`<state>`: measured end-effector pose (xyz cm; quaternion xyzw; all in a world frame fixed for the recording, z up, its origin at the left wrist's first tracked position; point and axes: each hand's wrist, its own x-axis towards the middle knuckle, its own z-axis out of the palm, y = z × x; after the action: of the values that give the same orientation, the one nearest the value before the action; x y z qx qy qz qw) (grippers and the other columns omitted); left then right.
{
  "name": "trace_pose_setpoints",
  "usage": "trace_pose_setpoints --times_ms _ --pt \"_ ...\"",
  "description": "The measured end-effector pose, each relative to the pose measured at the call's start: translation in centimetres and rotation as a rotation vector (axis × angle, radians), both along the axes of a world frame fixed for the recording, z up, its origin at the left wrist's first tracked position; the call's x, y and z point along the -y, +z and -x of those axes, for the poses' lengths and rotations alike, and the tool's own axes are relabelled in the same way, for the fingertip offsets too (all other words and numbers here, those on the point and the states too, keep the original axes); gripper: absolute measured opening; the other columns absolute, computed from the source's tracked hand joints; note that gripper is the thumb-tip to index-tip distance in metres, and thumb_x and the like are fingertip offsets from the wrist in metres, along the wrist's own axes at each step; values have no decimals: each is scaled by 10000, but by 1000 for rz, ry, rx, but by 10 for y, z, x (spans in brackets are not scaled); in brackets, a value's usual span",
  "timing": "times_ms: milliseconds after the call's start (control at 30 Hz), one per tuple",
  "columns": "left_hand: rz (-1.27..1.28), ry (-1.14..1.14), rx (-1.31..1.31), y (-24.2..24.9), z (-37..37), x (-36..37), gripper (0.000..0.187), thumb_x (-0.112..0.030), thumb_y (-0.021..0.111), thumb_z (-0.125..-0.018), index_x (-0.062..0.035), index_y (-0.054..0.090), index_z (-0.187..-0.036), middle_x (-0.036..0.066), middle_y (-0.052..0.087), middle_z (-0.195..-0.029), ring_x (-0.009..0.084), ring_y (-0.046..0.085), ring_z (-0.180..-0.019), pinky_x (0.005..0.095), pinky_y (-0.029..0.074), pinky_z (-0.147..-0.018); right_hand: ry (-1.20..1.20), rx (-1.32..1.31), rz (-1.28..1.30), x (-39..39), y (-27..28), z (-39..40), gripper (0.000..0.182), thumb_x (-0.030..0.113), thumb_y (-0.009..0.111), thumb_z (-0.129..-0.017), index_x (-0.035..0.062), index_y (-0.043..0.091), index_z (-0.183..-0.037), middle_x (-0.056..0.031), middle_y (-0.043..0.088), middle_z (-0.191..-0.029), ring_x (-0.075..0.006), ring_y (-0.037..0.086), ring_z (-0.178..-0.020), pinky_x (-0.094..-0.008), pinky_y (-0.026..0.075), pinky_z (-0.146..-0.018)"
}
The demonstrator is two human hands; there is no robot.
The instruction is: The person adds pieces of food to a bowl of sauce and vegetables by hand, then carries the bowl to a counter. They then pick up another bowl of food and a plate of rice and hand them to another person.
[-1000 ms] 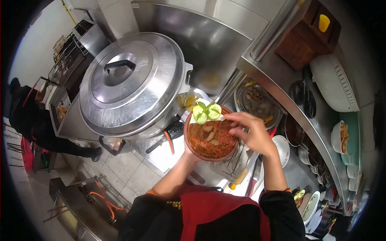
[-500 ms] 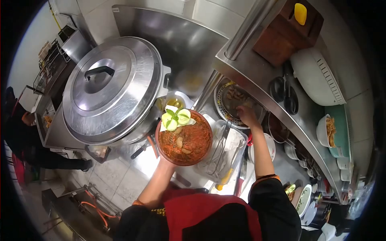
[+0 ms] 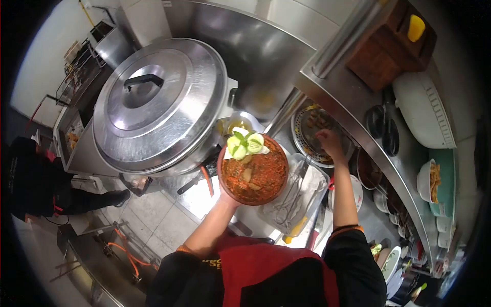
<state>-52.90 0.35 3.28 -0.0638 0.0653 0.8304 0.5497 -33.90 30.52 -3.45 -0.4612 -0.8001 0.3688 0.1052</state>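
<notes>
My left hand (image 3: 228,198) grips the lower edge of a round brown bowl (image 3: 284,176) from beneath, its fingers mostly hidden. Red-orange chopped food (image 3: 261,171) fills it, with a few brownish pieces in the middle. Green-white slices (image 3: 254,144) and a green leaf garnish its far side. Farther right, my right hand (image 3: 330,142) is over a pan or plate with a patterned rim (image 3: 298,134), which holds brown pieces of food (image 3: 318,120). Its fingers are drawn together, and whatever is between them is too small to make out.
A large lidded steel pot (image 3: 179,112) stands left. Tongs and a whisk lie in a clear tub (image 3: 312,181) beside the bowl. A knife (image 3: 190,185) lies near the pot. The steel shelf (image 3: 353,117) overhangs on the right. Another person (image 3: 41,179) is at far left.
The view has shifted, so most things sit farther right in it. My left hand still holds the bowl, and my right hand stays over the brown pieces. The other person shows more fully.
</notes>
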Motion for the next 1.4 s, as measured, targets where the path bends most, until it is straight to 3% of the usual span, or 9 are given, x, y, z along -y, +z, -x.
trace_pose_setpoints --times_ms 100,167,333,433,500,633,767,1000,1400 --pt "-168 38 -115 7 -3 0 489 -467 415 -882 -140 478 -1240 78 506 -1246 250 487 -1131 427 397 -960 28 -395 428 60 81 15 130 58 511 -828 18 622 -881 -51 626 -806 -46 520 -604 -200 450 -543" --pt "-82 -9 -85 -8 -2 0 494 -472 399 -887 -146 464 -1253 79 496 -1259 250 487 -1138 424 397 -962 128 -435 523 112 123 33 121 60 537 -818 14 624 -888 -62 637 -848 -76 542 -608 -225 464 -559" --pt "68 -162 67 -18 3 -12 525 -494 388 -882 -132 461 -1255 101 499 -1253 259 495 -1129 433 398 -963 415 -271 -23 189 155 61 168 21 539 -832 5 626 -974 -52 636 -840 -83 591 -745 -226 466 -629" --pt "40 -187 71 2 4 -10 541 -508 389 -875 -124 470 -1248 108 507 -1242 269 496 -1126 449 392 -965 225 -292 55 173 156 48 190 22 521 -845 5 620 -1006 -42 637 -860 -89 596 -772 -233 469 -652" --pt "-4 -173 76 5 4 -7 549 -516 391 -871 -123 476 -1244 109 509 -1240 275 497 -1124 456 387 -967 76 -402 109 149 147 36 195 100 551 -848 5 620 -1005 -81 654 -869 -108 607 -791 -250 470 -718" --pt "-311 -54 79 13 -1 -3 551 -520 393 -867 -126 479 -1243 102 506 -1246 277 493 -1128 455 384 -969 10 -13 -187 64 72 -7 263 121 511 -854 51 583 -1097 -152 615 -1011 -252 595 -917 -335 458 -810" --pt "-152 7 -82 0 -2 1 545 -516 400 -865 -128 484 -1238 94 500 -1254 269 487 -1132 450 387 -967 0 210 -449 17 1 -17 343 85 527 -803 77 545 -1145 -185 530 -1173 -336 497 -1081 -404 401 -900" --pt "101 -65 54 4 6 -13 518 -475 412 -867 -89 510 -1198 109 537 -1192 272 518 -1064 426 410 -938 42 380 -464 -3 -15 -6 377 135 615 -770 87 541 -1136 -197 507 -1186 -334 469 -1117 -405 379 -930" --pt "146 45 97 -36 15 -11 461 -410 388 -903 -86 495 -1213 103 524 -1216 266 503 -1102 418 400 -958 -28 129 -699 -15 -37 33 436 176 670 -715 42 524 -1103 -199 528 -1098 -360 481 -1055 -427 406 -873"
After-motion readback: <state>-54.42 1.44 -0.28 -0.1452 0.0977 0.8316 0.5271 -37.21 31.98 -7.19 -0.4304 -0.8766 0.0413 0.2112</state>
